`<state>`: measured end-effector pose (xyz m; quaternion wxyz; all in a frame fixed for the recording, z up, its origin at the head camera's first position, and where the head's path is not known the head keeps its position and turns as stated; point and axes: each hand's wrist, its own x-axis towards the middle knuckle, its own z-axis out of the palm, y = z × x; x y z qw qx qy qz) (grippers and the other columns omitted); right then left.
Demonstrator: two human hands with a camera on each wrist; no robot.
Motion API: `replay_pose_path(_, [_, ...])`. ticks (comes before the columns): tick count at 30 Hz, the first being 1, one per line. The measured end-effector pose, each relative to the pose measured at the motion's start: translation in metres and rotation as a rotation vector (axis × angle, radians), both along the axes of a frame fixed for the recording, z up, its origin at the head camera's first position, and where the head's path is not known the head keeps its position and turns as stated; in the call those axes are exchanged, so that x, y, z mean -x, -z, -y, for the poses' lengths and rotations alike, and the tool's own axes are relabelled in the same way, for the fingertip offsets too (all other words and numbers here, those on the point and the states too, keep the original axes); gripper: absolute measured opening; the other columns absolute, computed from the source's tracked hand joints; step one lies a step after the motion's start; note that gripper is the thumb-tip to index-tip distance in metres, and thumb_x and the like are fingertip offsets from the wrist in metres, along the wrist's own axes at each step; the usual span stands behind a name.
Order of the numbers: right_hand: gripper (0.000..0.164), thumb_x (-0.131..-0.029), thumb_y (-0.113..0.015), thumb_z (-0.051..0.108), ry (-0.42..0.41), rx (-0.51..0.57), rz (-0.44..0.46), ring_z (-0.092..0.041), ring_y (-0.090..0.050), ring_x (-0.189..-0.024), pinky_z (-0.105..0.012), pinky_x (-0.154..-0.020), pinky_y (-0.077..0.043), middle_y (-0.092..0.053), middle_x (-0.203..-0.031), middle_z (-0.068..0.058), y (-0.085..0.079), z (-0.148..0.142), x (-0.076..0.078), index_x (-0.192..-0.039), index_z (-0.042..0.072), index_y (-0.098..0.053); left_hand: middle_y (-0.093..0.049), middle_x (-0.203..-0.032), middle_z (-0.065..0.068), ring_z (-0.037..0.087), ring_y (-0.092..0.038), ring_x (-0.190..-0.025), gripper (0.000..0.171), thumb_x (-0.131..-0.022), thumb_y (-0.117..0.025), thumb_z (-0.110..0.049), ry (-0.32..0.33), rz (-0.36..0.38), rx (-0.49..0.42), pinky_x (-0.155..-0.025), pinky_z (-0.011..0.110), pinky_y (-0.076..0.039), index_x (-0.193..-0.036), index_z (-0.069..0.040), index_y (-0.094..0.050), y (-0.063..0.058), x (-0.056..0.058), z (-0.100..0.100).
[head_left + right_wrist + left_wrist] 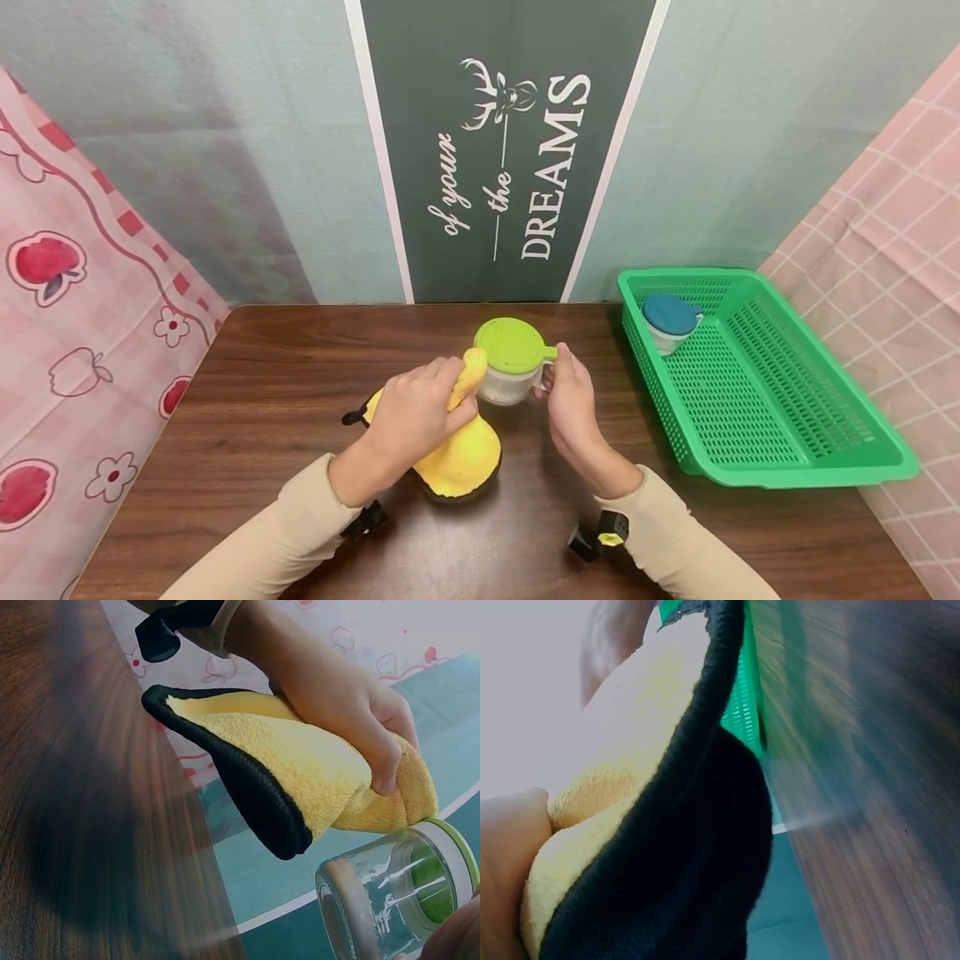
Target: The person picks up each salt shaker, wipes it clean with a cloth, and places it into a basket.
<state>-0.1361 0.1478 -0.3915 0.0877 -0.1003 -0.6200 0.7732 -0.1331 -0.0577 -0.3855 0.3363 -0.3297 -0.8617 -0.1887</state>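
Observation:
A yellow cleaning cloth [459, 457] with black edging is bunched in my left hand [415, 408], its folds hanging below the fingers. One folded end of the cloth meets the side of a clear jar [504, 388], close under its lime-green lid [510, 344]. My right hand [573, 410] holds this jar by its handle, with the thumb up at the lid's tab. In the right wrist view the jar's glass [375, 900] looks tilted, and the cloth [300, 765] touches it near the lid. The left wrist view is mostly filled by the cloth's black underside [667, 877].
At the right stands a green perforated basket [757, 392]. Inside its far left corner sits a similar jar with a blue lid [670, 314]. The brown wooden table [247, 400] ends at a printed curtain behind, with pink cloths [82, 333] along both sides.

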Motion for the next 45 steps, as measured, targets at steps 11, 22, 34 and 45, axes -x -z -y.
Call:
replay_pose_path(11, [0.037, -0.112, -0.032, 0.021, 0.022, -0.032, 0.019, -0.015, -0.040, -0.069, -0.029, -0.065, -0.040, -0.033, -0.068, 0.000, -0.001, 0.000, 0.000, -0.078, 0.010, -0.042, -0.042, -0.067, -0.003, 0.012, -0.040, -0.052, 0.024, -0.075, -0.072, -0.020, 0.015, 0.000, 0.007, -0.042, 0.028, -0.040, -0.084, -0.009, -0.052, 0.002, -0.001, -0.005])
replay_pose_path(22, [0.035, -0.112, -0.033, 0.020, 0.031, -0.037, -0.005, -0.014, -0.040, -0.069, -0.027, -0.065, -0.041, -0.034, -0.069, 0.000, 0.000, 0.002, 0.000, -0.081, 0.010, -0.046, -0.054, -0.071, 0.000, 0.014, -0.049, -0.052, 0.027, -0.075, -0.073, -0.021, 0.054, -0.002, 0.013, -0.044, 0.030, -0.045, -0.094, -0.007, -0.060, -0.001, -0.005, -0.016])
replay_pose_path(34, [0.034, -0.112, -0.034, 0.020, 0.031, -0.016, -0.027, -0.013, -0.046, -0.070, -0.027, -0.066, -0.042, -0.044, -0.068, 0.000, 0.001, 0.007, -0.002, -0.086, 0.009, -0.054, -0.055, -0.069, 0.000, 0.015, -0.049, -0.050, 0.026, -0.075, -0.074, -0.021, 0.076, -0.030, 0.010, -0.044, 0.029, -0.045, -0.092, -0.007, -0.060, -0.002, -0.009, -0.035])
replay_pose_path(45, [0.035, -0.112, -0.035, 0.024, -0.019, -0.049, -0.062, -0.011, -0.054, -0.085, -0.024, -0.077, -0.048, -0.056, -0.085, 0.001, 0.004, 0.006, -0.008, -0.098, 0.004, -0.059, -0.048, -0.064, -0.001, 0.013, -0.045, -0.049, 0.023, -0.074, -0.074, -0.020, 0.058, -0.060, 0.014, -0.044, 0.027, -0.043, -0.084, -0.008, -0.057, -0.003, -0.012, -0.048])
